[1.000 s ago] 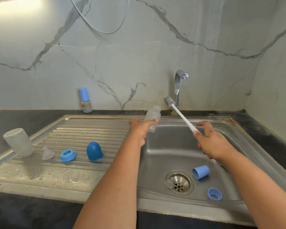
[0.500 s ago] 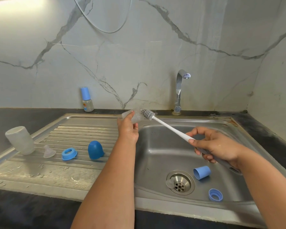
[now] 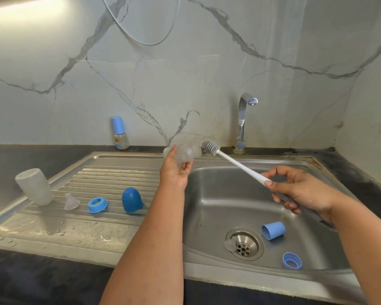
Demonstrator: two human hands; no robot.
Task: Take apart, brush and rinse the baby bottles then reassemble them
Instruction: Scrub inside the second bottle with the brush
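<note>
Bottles (image 3: 183, 150): three; one in left hand (image 3: 174, 172) grip; brush (image 3: 235, 161) in right hand (image 3: 299, 192) grip.

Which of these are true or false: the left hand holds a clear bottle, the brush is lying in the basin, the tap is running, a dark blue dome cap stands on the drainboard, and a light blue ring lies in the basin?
1. The left hand holds the clear plastic bottle body. True.
2. The white-handled bottle brush lies in the steel sink basin. False: the right hand holds it, bristles at the bottle's mouth.
3. The chrome tap is running. False: no water shows.
4. The dark blue dome cap stands on the ribbed drainboard. True.
5. A light blue screw ring lies in the basin. True.
</note>
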